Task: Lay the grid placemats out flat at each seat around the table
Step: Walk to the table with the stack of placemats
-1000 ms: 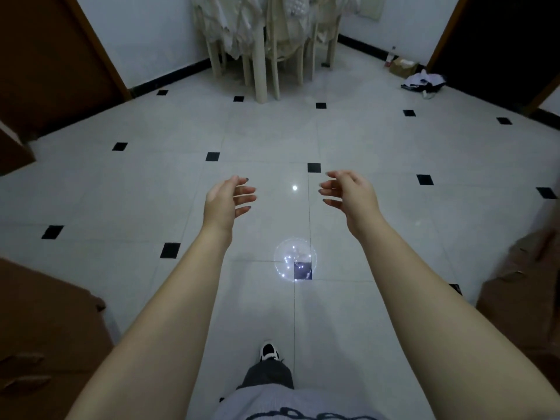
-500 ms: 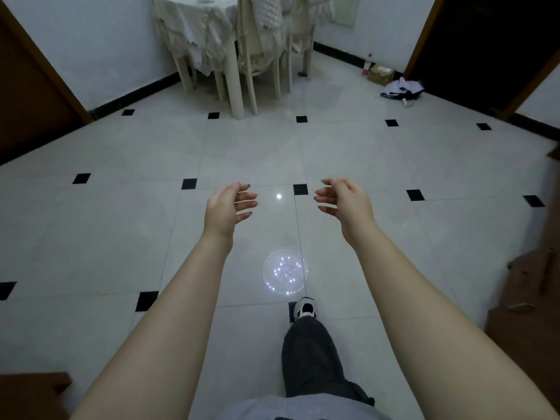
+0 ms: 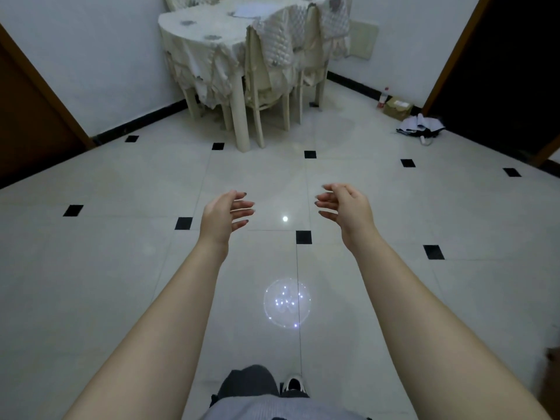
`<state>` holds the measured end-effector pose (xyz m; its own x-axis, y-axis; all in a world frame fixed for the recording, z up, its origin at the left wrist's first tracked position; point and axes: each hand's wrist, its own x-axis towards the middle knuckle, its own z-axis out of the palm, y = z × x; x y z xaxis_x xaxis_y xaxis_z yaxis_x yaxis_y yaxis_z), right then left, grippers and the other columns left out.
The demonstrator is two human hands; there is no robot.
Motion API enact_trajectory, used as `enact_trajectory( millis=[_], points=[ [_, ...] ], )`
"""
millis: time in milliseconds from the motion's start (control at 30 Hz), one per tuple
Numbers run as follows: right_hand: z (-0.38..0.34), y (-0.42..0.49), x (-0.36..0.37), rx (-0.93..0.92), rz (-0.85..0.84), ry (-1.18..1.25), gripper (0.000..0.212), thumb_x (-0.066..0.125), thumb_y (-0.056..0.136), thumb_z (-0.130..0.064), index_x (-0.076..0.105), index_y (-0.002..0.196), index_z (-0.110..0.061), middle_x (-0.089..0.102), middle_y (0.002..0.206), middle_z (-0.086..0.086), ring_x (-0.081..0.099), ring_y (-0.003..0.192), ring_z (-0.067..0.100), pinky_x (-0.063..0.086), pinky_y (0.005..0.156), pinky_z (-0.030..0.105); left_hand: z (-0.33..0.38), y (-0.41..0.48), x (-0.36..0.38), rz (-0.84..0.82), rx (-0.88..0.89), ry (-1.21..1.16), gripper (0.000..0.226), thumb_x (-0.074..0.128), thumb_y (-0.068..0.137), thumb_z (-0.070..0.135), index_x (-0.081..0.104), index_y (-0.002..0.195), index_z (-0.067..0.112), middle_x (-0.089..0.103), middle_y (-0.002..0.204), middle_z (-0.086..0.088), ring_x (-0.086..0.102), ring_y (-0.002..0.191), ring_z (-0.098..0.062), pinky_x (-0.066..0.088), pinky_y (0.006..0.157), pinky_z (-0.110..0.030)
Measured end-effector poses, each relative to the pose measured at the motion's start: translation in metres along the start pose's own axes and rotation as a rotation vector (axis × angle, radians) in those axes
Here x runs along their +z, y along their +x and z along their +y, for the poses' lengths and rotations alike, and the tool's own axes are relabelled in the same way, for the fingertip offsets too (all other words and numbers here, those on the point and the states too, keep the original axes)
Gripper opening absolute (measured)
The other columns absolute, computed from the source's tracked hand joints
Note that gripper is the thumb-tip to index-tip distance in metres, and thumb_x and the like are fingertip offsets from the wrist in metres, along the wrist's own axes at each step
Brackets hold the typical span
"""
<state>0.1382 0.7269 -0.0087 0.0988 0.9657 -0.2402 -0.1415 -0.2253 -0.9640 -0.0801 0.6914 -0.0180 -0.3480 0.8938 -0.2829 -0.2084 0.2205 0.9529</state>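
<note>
Tiled room, table [image 3: 200,40] well ahead, no mats visibly laid; left hand [image 3: 219,218], right hand [image 3: 348,210] loosely curled, empty.

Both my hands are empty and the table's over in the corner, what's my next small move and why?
Probably step toward the table: the left hand and right hand hold nothing, and tiled floor lies between you and its chairs, so no seat looks reachable yet.
</note>
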Motion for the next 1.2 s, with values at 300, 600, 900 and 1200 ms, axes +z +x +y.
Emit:
enact_trajectory(
  millis=[300, 600, 900, 1200],
  points=[
    [-0.010, 0.131, 0.038, 0.037, -0.009, -0.034, 0.020, 0.048, 0.092, -0.016, 0.064, 0.098, -0.008, 0.066, 0.081, 0.006, 0.066, 0.080, 0.021, 0.054, 0.080, 0.039, 0.021, 0.121, 0.027, 0.034, -0.022, -0.022, 0.023, 0.053, 0.084, 0.030, 0.066, 0.091, 0.013, 0.071, 0.091, -0.011, 0.069, 0.085, -0.024, 0.051, 0.078, -0.035],
    [-0.027, 0.287, 0.132, 0.047, -0.031, -0.072, 0.017, 0.048, 0.091, -0.014, 0.065, 0.092, -0.011, 0.066, 0.081, 0.008, 0.066, 0.080, 0.022, 0.054, 0.079, 0.039, 0.057, 0.289, 0.022, 0.047, -0.037, -0.032, 0.021, 0.050, 0.091, 0.026, 0.066, 0.093, 0.012, 0.070, 0.090, -0.011, 0.069, 0.086, -0.024, 0.051, 0.076, -0.034],
    [-0.057, 0.403, 0.219, 0.068, -0.024, -0.052, 0.014, 0.051, 0.091, -0.015, 0.064, 0.088, -0.012, 0.065, 0.079, 0.007, 0.065, 0.078, 0.022, 0.053, 0.075, 0.035, 0.119, 0.426, 0.013, 0.068, -0.006, -0.031, 0.021, 0.048, 0.092, 0.025, 0.066, 0.093, 0.013, 0.070, 0.090, -0.010, 0.068, 0.086, -0.023, 0.051, 0.075, -0.034],
    [-0.066, 0.519, 0.273, 0.078, -0.029, -0.038, 0.016, 0.049, 0.092, -0.015, 0.063, 0.088, -0.012, 0.065, 0.078, 0.007, 0.065, 0.075, 0.021, 0.051, 0.074, 0.034, 0.143, 0.546, 0.021, 0.084, -0.016, -0.057, 0.022, 0.048, 0.094, 0.024, 0.064, 0.096, 0.009, 0.070, 0.095, -0.014, 0.068, 0.089, -0.026, 0.052, 0.080, -0.036]
  ],
)
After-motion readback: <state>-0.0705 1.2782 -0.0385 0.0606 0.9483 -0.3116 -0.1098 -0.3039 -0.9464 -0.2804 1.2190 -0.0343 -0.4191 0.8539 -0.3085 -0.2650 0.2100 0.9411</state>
